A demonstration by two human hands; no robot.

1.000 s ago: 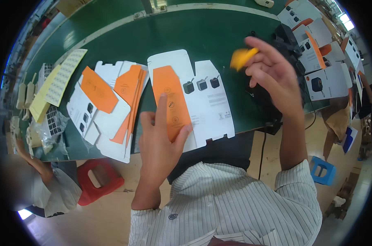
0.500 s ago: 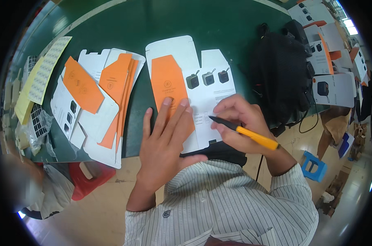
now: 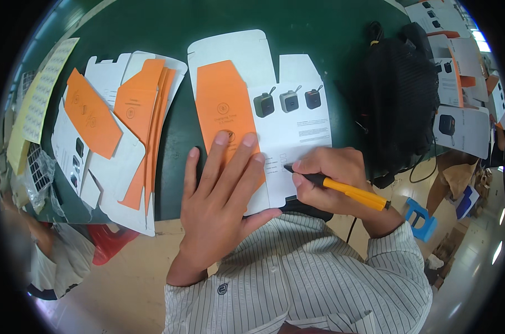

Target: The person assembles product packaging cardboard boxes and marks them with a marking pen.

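pen (image 3: 352,192) is gripped in right hand (image 3: 337,172), left hand (image 3: 221,189) spread on flattened carton (image 3: 297,125).

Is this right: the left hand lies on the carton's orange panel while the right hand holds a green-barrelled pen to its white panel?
No: the head view shows the pen has a yellow barrel, not green. The left hand lies on the orange panel of the carton, the right hand holding the pen to its white panel.

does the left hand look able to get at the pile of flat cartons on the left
Probably yes: the left hand rests on another carton, gripping nothing, and no object shows between it and the pile.
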